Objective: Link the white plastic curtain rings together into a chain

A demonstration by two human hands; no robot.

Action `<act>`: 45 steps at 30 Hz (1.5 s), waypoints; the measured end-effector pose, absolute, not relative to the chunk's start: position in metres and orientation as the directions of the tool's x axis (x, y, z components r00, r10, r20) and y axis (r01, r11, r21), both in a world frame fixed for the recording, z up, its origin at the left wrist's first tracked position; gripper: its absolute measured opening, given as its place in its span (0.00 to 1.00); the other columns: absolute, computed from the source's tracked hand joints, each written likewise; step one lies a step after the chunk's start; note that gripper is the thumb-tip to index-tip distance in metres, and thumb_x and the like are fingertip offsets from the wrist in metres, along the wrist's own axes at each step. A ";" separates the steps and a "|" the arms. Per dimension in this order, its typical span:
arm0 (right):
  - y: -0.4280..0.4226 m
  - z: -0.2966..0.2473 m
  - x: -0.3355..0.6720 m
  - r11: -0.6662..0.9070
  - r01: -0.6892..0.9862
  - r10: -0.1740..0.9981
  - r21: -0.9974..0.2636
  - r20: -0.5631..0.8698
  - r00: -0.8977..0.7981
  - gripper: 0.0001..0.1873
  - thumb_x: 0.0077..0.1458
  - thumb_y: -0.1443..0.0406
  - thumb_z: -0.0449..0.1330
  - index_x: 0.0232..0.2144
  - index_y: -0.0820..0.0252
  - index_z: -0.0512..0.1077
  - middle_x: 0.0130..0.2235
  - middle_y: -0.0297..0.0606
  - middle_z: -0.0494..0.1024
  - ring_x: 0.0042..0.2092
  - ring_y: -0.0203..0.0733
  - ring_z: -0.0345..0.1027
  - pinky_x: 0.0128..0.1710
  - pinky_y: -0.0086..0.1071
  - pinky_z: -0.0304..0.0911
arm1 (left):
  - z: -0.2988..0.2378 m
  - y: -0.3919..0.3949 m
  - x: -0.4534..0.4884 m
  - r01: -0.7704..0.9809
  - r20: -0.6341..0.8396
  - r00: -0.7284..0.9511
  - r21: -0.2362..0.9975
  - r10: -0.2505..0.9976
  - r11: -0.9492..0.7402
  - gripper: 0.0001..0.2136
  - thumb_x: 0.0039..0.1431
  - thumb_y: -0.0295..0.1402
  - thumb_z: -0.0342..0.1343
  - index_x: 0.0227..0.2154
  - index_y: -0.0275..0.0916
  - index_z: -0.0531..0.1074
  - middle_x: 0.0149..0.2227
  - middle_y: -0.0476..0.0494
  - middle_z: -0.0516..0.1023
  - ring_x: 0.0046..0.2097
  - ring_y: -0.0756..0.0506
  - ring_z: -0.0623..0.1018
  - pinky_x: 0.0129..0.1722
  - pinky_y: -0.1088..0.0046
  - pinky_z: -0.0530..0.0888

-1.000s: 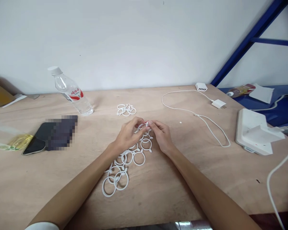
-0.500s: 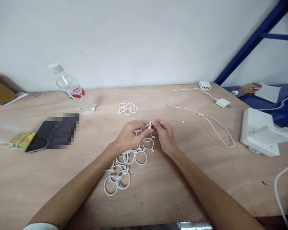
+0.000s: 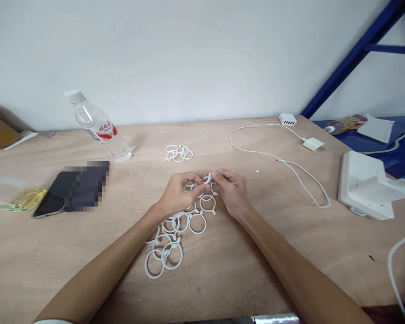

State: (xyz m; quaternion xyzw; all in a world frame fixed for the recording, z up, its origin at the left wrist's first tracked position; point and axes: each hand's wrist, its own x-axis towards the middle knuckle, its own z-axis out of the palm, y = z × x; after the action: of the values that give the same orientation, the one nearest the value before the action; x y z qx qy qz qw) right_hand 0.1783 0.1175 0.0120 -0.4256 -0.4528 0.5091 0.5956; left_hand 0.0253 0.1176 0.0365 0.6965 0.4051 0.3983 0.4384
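My left hand (image 3: 179,192) and my right hand (image 3: 232,191) meet over the middle of the wooden table (image 3: 87,252), fingers pinched together on one small white plastic ring (image 3: 207,179) between them. Under and in front of my hands a chain of several linked white rings (image 3: 175,229) trails toward me. A small separate cluster of white rings (image 3: 178,153) lies farther back, apart from my hands.
A clear water bottle (image 3: 97,127) lies tilted at the back left, a dark phone (image 3: 56,199) and a yellowish wrapper (image 3: 25,198) to the left. A white cable (image 3: 283,164) with charger (image 3: 312,144) runs on the right, beside a white box (image 3: 367,185). A blue frame stands back right.
My hands stay together on the ring with only slight finger shifts. The view has drifted a little; nothing on the table has moved.
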 end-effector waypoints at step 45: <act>0.108 0.003 0.173 0.506 0.497 0.847 -0.705 0.517 -0.128 0.07 0.58 0.64 0.58 0.36 0.54 0.76 0.35 0.39 0.77 0.40 0.45 0.67 0.40 0.40 0.64 | 0.029 0.186 -0.056 0.756 0.237 -0.071 0.646 0.969 -0.102 0.14 0.52 0.33 0.49 0.33 0.36 0.78 0.27 0.45 0.80 0.30 0.45 0.75 0.34 0.71 0.69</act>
State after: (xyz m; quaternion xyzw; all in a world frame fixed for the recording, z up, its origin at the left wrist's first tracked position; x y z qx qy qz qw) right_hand 0.1735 0.1081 0.0034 -0.4614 -0.7278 0.1851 0.4723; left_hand -0.0562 0.1863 0.0294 0.6626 0.6509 0.3348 0.1587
